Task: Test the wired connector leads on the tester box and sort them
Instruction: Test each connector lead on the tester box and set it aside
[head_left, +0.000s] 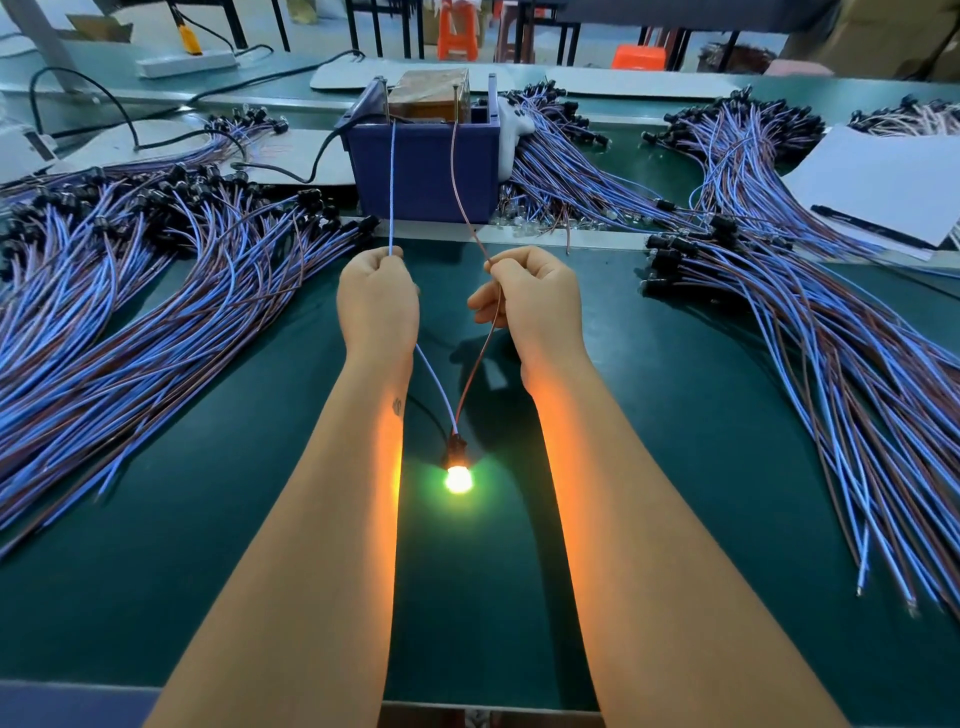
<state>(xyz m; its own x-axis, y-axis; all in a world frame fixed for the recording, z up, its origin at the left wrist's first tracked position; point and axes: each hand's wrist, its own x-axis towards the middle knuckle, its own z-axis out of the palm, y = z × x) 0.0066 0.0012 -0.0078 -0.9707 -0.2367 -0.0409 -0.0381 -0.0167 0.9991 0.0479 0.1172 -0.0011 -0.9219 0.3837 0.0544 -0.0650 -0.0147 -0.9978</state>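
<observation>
My left hand (377, 301) grips the blue wire (391, 182) of one lead, and my right hand (530, 301) pinches its brown wire (460, 182). Both wires run up to the tester box (422, 171), a blue bin with a taped brown block and two metal pins on top. Below my wrists the two wires meet at a black connector (455, 448). Its lamp (457, 478) glows bright yellow-green between my forearms, just above the green mat (208, 467).
A large pile of blue and brown leads (130, 280) covers the left of the mat, and another pile (831, 338) fans out on the right. More leads (561, 171) lie behind the box. White paper (883, 182) sits far right. A black cable (311, 166) runs to the box.
</observation>
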